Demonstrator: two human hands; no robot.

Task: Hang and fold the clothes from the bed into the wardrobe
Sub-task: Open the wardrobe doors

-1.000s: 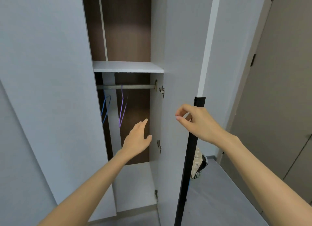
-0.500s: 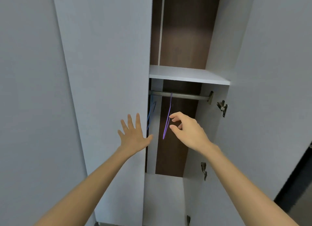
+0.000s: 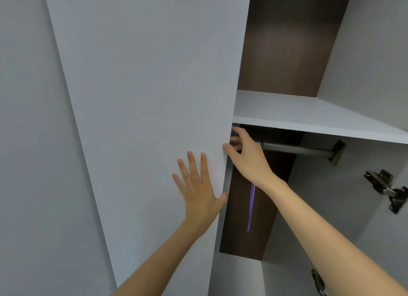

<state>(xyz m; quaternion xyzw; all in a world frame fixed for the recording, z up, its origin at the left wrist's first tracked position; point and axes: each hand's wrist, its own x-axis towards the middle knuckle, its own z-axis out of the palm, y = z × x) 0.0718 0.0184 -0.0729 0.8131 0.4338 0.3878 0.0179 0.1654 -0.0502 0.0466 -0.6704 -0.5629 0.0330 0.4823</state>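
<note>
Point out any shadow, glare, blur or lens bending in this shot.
Head view: wide-angle lens slants and bows the door; head view: deep shadow under the shelf dims the rail and the fingertips of the right hand; head view: soft bright patch on the back panel, purple hanger smeared.

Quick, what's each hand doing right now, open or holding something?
Left hand: open, flat against the door.
Right hand: curled round the door's edge, thumb in front.

A plain pale grey surface [image 3: 28,141] fills the far left, whether wall or panel unclear.
</note>
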